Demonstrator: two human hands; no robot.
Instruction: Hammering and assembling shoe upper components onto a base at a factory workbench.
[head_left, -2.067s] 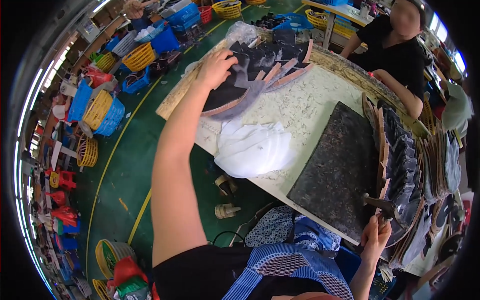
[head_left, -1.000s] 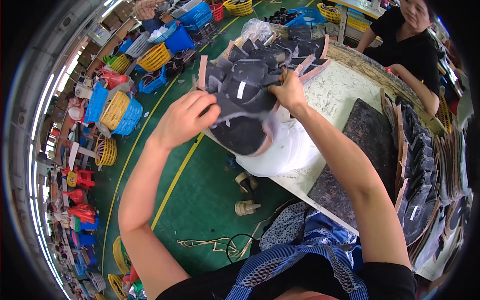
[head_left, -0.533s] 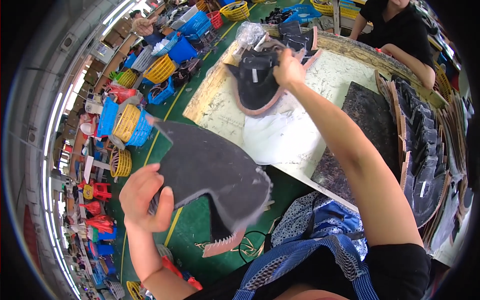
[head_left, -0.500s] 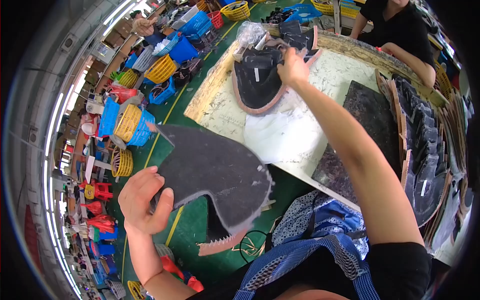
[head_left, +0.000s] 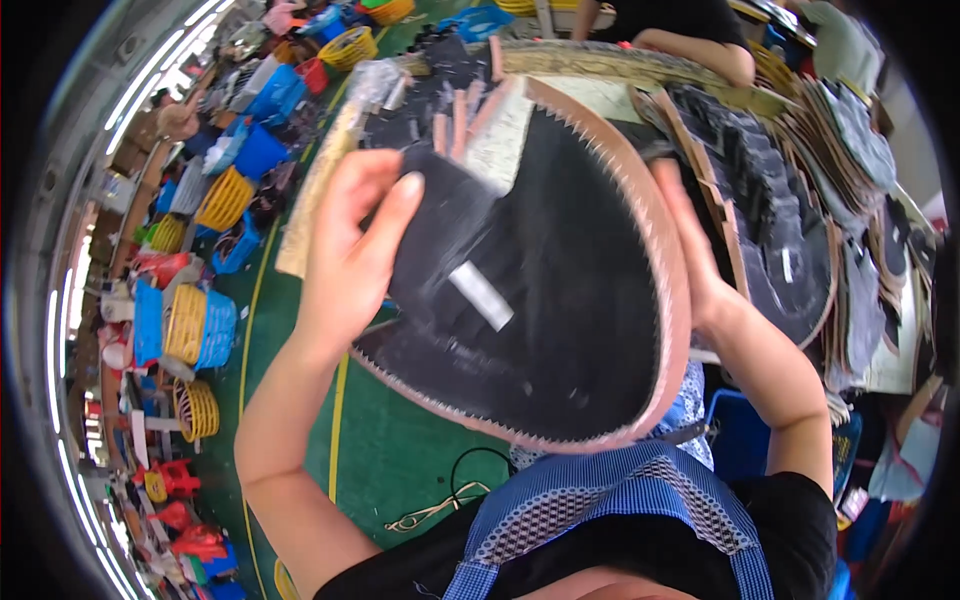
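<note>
**Evidently held from both sides: 1 black curved panel**

Left hand: thumb and fingers clamped on the panel's loose flap; white label strip just below those fingertips. Right hand: fingers extended along the outside of the notched tan edging; thumb hidden, cannot tell whether they grip. Panel hangs between the 2 sets of fingers. Probably the pinch controls the floppy flap while the flatter hand backs the curved rim, keeping the panel spread. Left forearm rises steeply, right forearm slants inward; both elbows bent. Stacked black panels stand outward of the right fingers.
</note>
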